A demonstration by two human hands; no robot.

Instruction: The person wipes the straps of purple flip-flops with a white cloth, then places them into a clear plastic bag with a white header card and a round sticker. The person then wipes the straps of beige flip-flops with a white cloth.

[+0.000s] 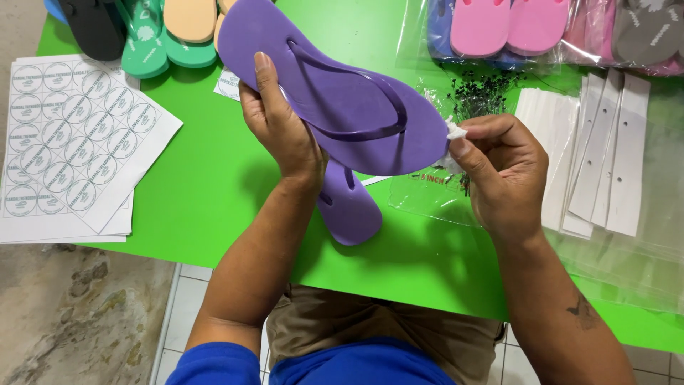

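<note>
Spanning nearly the whole view, a green table (214,185) lies under both hands; its near edge runs diagonally just below the forearms, and bare green surface lies open directly beneath the left hand and toward the person's body.

Purple flip-flop (335,85): held above the table, strap side up. Long axis runs diagonally, from the end up and to the left of the left hand down to the end at the right hand. The left hand (281,132) is clamped on its near side edge, thumb laid up along the sole beside the strap. Directly below that hand a second purple flip-flop (349,207) rests on the table, partly hidden.

The right hand (499,167) has its fingers pinched together on a small white wad (456,130), pressed against the lower right end of the held sole.

Left of the left hand, well apart: sticker sheets (71,142) of round labels, stacked at the table's left edge. Beyond the left hand: a row of flip-flops (153,36) in black, green and peach.

Beyond the right hand: clear bags (513,28) holding pink, blue and grey flip-flops. Right of it: white card strips (605,157), overlapping. Under and just beyond it: a small clear pouch (438,199) with tiny black fasteners (477,93) inside.
</note>
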